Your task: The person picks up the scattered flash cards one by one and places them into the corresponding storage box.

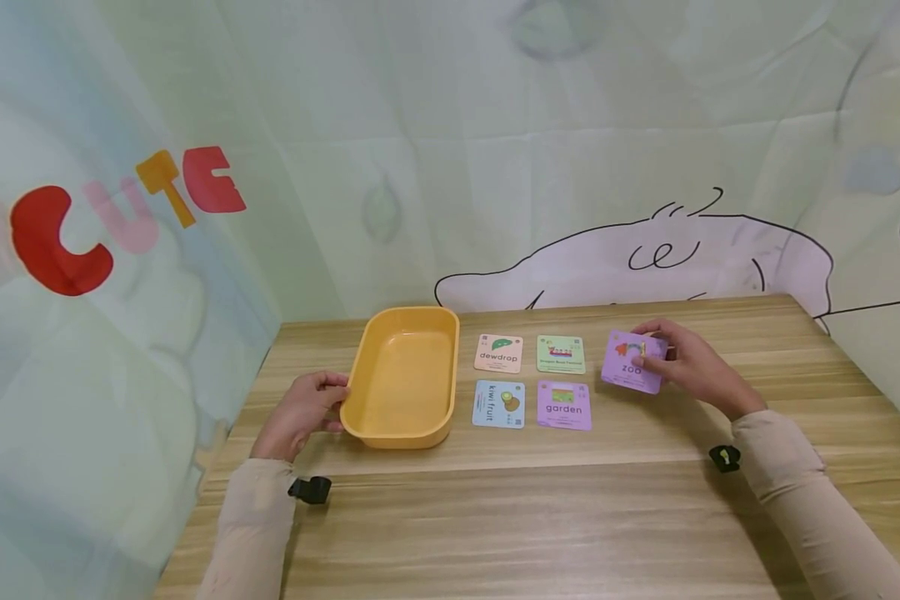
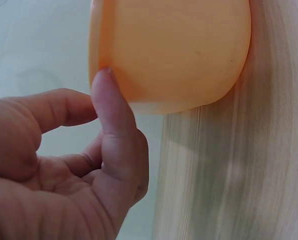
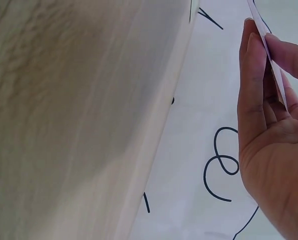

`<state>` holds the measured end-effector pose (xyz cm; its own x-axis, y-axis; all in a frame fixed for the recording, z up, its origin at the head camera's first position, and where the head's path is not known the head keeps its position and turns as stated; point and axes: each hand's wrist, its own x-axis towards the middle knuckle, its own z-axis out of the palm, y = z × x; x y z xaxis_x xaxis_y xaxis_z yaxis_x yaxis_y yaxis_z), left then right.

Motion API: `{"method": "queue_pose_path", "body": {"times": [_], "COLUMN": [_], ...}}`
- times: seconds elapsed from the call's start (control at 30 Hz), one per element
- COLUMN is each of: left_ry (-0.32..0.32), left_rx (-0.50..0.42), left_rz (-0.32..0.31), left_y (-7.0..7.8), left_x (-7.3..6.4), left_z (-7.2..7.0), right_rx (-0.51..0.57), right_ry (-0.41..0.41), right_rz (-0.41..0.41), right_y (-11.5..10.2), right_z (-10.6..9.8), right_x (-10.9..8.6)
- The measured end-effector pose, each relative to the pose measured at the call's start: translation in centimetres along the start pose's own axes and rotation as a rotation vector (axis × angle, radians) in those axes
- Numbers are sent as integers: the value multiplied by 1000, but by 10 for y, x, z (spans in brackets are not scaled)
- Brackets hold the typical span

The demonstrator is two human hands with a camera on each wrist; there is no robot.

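Wood-grain table lay nearest. Left hand pinched the left rim of a yellow, round-cornered plastic tray. Right of the tray, near row: light-blue square "kiwi fruit" card, then purple square "garden" card. Well right of the tray, right hand clamped thumb and fingers on a raised, tilted purple square "zoo" card. Far row: pale-pink square "dewdrop" card, green square "Dragon Boat Festival" card. Apparent progress: four cards laid out, "zoo" not yet down. Behind the tray: printed pale-green cloth.
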<state>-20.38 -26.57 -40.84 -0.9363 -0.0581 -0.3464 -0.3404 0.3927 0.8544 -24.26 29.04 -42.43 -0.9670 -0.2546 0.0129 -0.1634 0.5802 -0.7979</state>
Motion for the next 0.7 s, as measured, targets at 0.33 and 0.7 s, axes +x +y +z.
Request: {"method": "queue_pose_path", "body": {"times": [0.33, 0.7], "left_ry": [2, 0], "left_rx": [-2, -5], "left_rz": [-2, 2], "left_y": [0, 0], "left_x": [0, -1], "left_z": [0, 0], "right_rx": [1, 4], "right_ry": [16, 31], "right_rz": [14, -7], "right_y": [-1, -5], "right_z": [0, 1], "right_x": [0, 0]}}
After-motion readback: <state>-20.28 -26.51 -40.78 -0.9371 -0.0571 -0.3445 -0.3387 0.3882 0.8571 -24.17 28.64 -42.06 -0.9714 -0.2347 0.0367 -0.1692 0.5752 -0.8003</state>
